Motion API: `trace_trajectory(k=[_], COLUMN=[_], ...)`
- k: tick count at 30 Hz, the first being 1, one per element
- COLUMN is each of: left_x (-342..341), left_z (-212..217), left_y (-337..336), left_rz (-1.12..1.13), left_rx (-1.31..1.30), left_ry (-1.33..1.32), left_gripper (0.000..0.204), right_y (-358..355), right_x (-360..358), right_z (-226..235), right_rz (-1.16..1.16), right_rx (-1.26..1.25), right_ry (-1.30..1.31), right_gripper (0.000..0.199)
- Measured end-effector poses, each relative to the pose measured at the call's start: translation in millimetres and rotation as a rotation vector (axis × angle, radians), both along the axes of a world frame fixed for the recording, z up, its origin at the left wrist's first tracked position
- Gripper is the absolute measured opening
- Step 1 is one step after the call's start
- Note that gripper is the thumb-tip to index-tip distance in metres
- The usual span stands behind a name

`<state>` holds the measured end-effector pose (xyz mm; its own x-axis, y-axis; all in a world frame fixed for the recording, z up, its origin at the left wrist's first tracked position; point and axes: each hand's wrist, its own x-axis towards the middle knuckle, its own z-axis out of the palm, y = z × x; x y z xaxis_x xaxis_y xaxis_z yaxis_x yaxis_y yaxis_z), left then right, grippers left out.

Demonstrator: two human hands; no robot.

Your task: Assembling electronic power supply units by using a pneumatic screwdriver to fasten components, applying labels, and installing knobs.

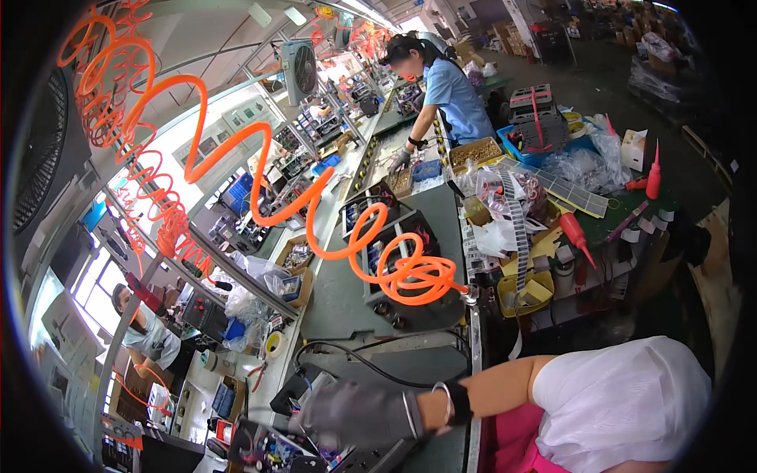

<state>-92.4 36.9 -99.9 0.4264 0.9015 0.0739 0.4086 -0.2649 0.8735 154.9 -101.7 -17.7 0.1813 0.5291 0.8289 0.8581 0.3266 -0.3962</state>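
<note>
My right hand [355, 414], in a grey glove with a dark band at the wrist, reaches leftward from a white sleeve [623, 402]. Motion smears its fingers, so their grip cannot be made out. It is over an opened black housing [272, 449] with wires and small coloured parts inside, at the lower edge. My left hand is out of the picture. Beyond the glove, an orange coiled air hose [410, 272] hangs over another black housing [402, 244] on a dark green board [335, 307].
A metal rail [475, 378] edges the line. Right of it, a side table holds a yellow bin [527, 293], red squeeze bottles [578, 239] and plastic bags. Ahead, a co-worker in blue [457, 98] leans over the line; another person [150, 335] is at left. Pliers [256, 374] lie beside tape.
</note>
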Motion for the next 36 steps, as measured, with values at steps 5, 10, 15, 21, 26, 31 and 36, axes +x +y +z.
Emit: trace_trajectory(k=[5, 10, 15, 21, 26, 31, 36], left_x=[-51.2, -64.5, -57.3, -60.8, -57.2, -52.8, -54.2], left_z=[5.6, 17.4, 19.8, 3.8, 0.0, 1.7, 2.2], left_y=[-54.8, -79.7, -83.6, -79.9, -82.6, -86.9, -76.8], left_rz=[0.027, 0.055, 0.090, 0.086, 0.071, 0.104, 0.097], left_rx=[0.035, 0.033, 0.050, 0.090, 0.157, 0.181, 0.212], left_ry=[0.038, 0.037, 0.077, 0.081, 0.144, 0.210, 0.209], left_gripper=[0.062, 0.061, 0.059, 0.066, 0.075, 0.080, 0.080], right_y=[-26.9, -37.8, -57.6, -60.3, -29.1, -16.2, -40.4], right_x=[-85.9, -52.1, -56.9, -63.3, -22.6, 17.5, 41.6], right_z=[16.5, -19.7, -54.6, -114.3, -141.1, -137.6, -141.0], right_rz=[0.245, -0.200, -0.180, -0.097, -0.206, -0.180, -0.272], right_rx=[-0.188, 0.015, -0.192, -0.115, -0.118, -0.145, -0.173], right_ry=[-0.368, -0.084, -0.175, -0.299, -0.532, -0.560, -0.622], right_gripper=[0.030, 0.048, 0.056, 0.078, 0.095, 0.098, 0.092])
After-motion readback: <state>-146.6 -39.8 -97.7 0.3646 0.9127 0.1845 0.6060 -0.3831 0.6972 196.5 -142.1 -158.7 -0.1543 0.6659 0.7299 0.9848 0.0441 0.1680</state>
